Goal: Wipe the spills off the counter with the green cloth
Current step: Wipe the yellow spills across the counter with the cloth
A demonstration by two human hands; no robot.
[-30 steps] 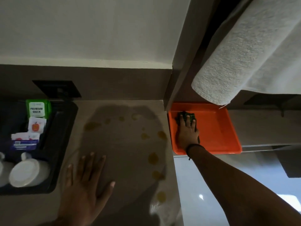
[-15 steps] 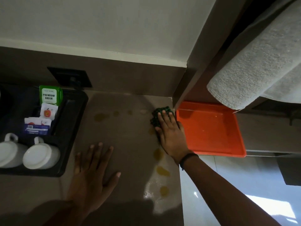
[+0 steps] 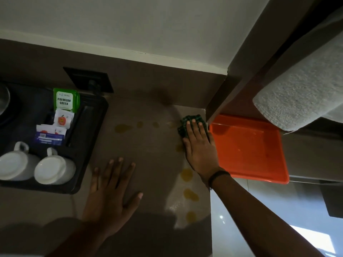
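Green cloth (image 3: 187,125), off the orange tray (image 3: 248,149) a second ago and now down on the tabletop (image 3: 148,164), just left of the tray's near-left rim, at the far right corner of the surface. Pinned flat under the right hand (image 3: 199,145), fingers together and stretched over the cloth, pressing rather than pinching (no real clamp, more a flat palm hold). Hardly shifted from half a second back: same corner, same press.

Left hand (image 3: 111,190) well left of the tray, fingers spread apart, flat on the bare tabletop, holding nothing, seemingly as a brace.

Meaning for the task: fetching done, wiping only just begun. Yellow spills (image 3: 187,175) not yet cleared: a row leading away from the tray toward the black tray (image 3: 89,145) with its upturned white cups (image 3: 53,169) and tea sachets (image 3: 65,101), and a second line just left of the orange tray's left rim, running toward the near edge. One drop partly hidden under the heel of the right hand.

Likely next: a sweep leftward along the far row, then back down the near line. Risk of smearing instead of lifting, with the cloth bunched so small.
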